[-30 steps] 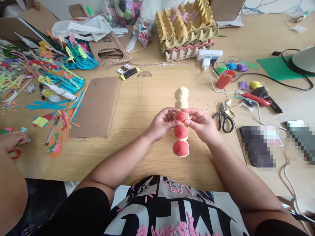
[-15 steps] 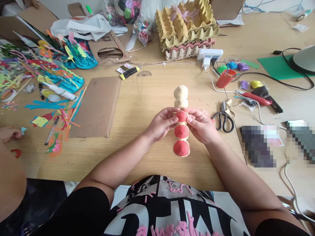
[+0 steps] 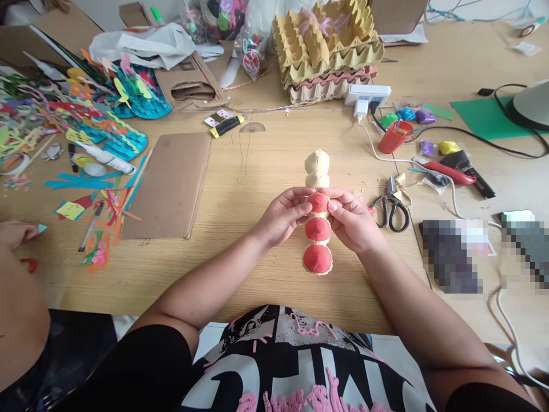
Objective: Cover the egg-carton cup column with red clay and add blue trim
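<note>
Between my two hands I hold a strip of egg-carton cups [image 3: 318, 230], pale yellow at the far end, with red coverings on the three cups nearest me. My left hand [image 3: 285, 214] pinches its left side at the uppermost red cup, thumb on the red and fingers behind. On the opposite side my right hand [image 3: 349, 216] grips the same cup, its thumb resting on the red edge. The strip points away from me above the table. The fingertips behind it are partly hidden.
Black-handled scissors [image 3: 390, 206] lie right of my right hand, near a red cup [image 3: 395, 137]. A cardboard sheet [image 3: 165, 186] lies to the left, egg trays [image 3: 328, 57] are stacked at the back. Another person's hand [image 3: 19, 233] is at the left edge.
My hands keep the same hold on the strip, with barely any movement. At the left edge the other person's hand has shifted slightly.
</note>
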{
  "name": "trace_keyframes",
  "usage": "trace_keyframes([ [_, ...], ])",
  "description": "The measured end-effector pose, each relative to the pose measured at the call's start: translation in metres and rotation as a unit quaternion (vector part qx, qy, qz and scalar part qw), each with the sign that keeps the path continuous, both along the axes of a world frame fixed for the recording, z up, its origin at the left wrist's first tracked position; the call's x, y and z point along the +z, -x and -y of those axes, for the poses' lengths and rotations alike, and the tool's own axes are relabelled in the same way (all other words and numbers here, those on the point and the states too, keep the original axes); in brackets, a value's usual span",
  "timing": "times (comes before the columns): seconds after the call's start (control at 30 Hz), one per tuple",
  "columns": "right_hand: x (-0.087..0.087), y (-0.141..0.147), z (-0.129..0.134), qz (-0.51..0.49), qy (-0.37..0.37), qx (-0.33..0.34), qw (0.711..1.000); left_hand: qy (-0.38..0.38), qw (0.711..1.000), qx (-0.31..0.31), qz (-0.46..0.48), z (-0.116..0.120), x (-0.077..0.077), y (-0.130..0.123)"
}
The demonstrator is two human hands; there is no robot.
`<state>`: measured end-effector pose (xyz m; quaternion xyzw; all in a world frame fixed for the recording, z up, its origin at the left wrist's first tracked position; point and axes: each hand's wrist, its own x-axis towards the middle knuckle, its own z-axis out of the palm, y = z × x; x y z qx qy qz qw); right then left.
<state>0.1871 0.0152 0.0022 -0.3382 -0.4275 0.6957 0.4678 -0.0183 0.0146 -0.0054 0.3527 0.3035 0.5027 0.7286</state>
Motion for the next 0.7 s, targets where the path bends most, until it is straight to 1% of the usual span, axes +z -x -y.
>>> trace_keyframes([
  [0.13, 0.004, 0.0, 0.0, 0.02, -0.014, 0.001, 1.0, 0.005, 1.0, 0.011, 0.002, 0.0, -0.001, 0.0],
  [0.23, 0.008, -0.001, 0.0, 0.06, -0.044, -0.009, 0.997, 0.005, 1.0, 0.012, -0.006, -0.001, -0.001, 0.0],
  [0.33, 0.012, -0.004, 0.001, 0.096, -0.058, -0.002, 0.994, 0.003, 1.0, 0.01, -0.019, -0.001, -0.002, 0.001],
  [0.53, 0.018, -0.008, 0.003, 0.121, -0.056, 0.015, 0.991, 0.013, 0.999, 0.003, -0.031, 0.0, -0.001, 0.002],
  [0.7, 0.02, -0.009, 0.002, 0.114, -0.05, 0.034, 0.992, 0.007, 1.0, 0.005, -0.03, 0.0, 0.001, 0.001],
])
